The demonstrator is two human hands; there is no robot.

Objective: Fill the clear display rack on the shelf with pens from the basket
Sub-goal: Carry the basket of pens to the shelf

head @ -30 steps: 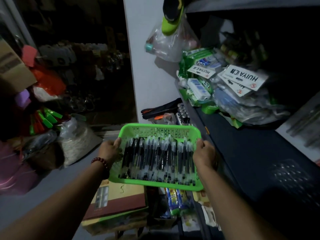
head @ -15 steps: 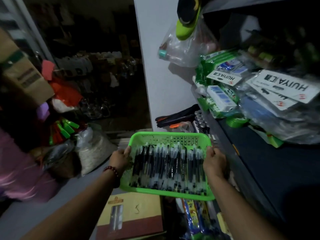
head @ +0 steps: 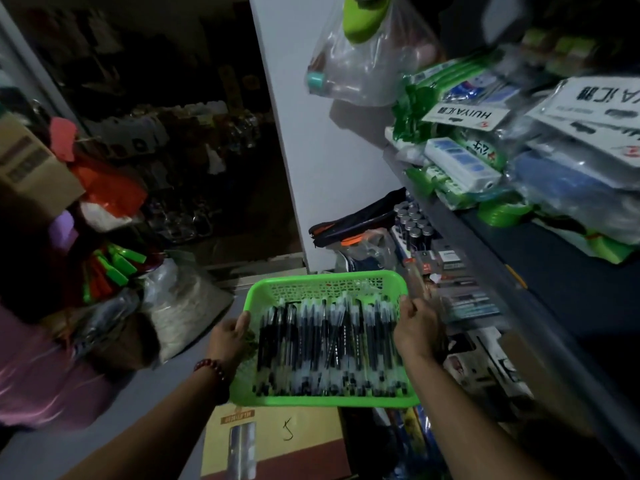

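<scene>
A left hand and right hand grip opposite rims of the green basket, fingers curled over its edges, pens heaped inside, beside the shelf. Keeping it level should stop spills; the display rack is not discernible.

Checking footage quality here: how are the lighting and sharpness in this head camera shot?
Head view: dim; the green basket and pens between left hand and right hand are brightest and fairly sharp; the room at left is nearly black; shelf packets at right look smeared.
</scene>
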